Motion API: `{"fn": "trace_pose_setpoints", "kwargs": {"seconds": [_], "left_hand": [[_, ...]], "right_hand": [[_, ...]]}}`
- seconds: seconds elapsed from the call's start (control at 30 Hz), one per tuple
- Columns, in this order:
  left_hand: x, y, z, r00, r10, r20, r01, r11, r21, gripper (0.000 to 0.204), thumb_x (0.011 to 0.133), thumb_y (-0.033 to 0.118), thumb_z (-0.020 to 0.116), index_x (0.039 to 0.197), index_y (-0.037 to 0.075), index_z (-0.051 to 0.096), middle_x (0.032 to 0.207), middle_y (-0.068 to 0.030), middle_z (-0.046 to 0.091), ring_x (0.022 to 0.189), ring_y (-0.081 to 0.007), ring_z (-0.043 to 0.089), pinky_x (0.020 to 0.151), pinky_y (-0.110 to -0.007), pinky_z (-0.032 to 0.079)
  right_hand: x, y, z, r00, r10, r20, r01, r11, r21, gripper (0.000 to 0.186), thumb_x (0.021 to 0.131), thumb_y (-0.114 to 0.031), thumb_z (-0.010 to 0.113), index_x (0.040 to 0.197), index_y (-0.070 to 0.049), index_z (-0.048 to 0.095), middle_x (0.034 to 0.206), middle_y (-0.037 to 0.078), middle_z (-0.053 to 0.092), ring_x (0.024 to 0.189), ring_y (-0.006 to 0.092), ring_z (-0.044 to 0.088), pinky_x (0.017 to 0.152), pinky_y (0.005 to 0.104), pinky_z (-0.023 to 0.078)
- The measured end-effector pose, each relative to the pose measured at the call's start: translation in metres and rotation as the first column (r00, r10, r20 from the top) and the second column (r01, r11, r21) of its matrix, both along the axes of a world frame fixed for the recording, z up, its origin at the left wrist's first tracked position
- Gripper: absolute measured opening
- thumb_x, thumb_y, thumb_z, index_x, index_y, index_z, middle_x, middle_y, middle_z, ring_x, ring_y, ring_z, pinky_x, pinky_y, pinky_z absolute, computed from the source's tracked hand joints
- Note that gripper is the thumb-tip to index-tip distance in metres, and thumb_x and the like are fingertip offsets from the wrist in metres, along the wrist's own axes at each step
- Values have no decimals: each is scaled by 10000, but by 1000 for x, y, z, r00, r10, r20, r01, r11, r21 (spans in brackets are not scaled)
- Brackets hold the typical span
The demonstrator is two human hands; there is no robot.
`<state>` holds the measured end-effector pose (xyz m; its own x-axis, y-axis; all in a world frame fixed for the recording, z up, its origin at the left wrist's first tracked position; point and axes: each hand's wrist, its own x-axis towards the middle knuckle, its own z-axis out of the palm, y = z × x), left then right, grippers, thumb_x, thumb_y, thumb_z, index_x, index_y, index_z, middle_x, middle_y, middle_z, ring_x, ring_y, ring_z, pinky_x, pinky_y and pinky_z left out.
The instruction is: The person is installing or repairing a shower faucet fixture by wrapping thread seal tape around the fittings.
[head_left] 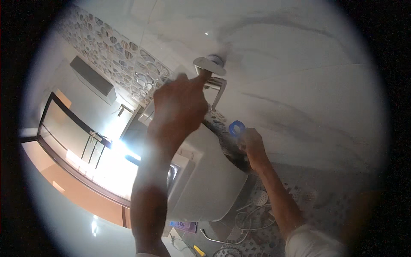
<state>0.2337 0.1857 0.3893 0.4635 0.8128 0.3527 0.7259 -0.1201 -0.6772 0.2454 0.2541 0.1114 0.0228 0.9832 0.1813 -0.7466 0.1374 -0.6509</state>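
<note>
A chrome tap (219, 91) with a bent lever sticks out of the pale marbled wall, with a pale rounded disc (209, 65) at its base. My left hand (180, 103) reaches up to it, its forefinger and thumb closed at the tap's body below the disc; the other fingers are curled. Lower and to the right, my right hand (252, 145) grips a blue ring-shaped spool (231, 128), which looks like thread seal tape. That hand is apart from the tap, close to the wall.
A white ceramic fixture (214, 175) stands below my hands. On the patterned floor lie a shower head (259, 198), a bent metal hose (214, 240), a purple package (187, 226) and a yellow-handled tool (199, 250). A bright window (98, 158) is at left, near a grey wall box (92, 79).
</note>
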Motion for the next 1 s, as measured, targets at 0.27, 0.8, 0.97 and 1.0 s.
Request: {"fn": "trace_pose_setpoints", "kwargs": {"seconds": [0.27, 0.8, 0.97, 1.0], "left_hand": [[-64, 47, -15, 918, -392, 64, 334, 850, 408, 560, 829, 119, 649, 1314, 366, 514, 1399, -175, 314, 1312, -412, 307, 933, -559, 369], [11, 41, -97, -29, -70, 997, 313, 947, 75, 558, 928, 424, 564, 1244, -30, 488, 1004, -225, 626, 950, -347, 580, 897, -430, 431], [-3, 27, -90, 573, -400, 715, 342, 910, 235, 529, 850, 239, 680, 1210, -54, 426, 1024, -243, 603, 941, -404, 611, 801, -466, 480], [-6, 33, -90, 613, -402, 680, 324, 913, 248, 539, 821, 203, 699, 1210, -42, 418, 1040, -247, 599, 942, -407, 613, 790, -467, 489]], "right_hand": [[2, -8, 8, 995, -36, -96, 34, 999, -18, 283, 934, -308, 553, 1071, -60, 546, 988, 73, 553, 974, 181, 556, 777, 308, 478], [45, -3, 13, 958, -17, -286, -8, 996, -86, 238, 906, -232, 578, 1043, -39, 556, 1097, 99, 604, 1138, 231, 557, 910, 430, 396], [42, -3, 0, 955, -17, -297, 9, 1000, -28, 316, 902, -299, 583, 1096, -54, 536, 1141, 98, 583, 1161, 238, 547, 885, 423, 419], [42, -5, 4, 965, 0, -262, 7, 1000, 27, 378, 909, -355, 585, 1152, -78, 503, 1174, 84, 555, 1167, 237, 545, 844, 424, 446]]}}
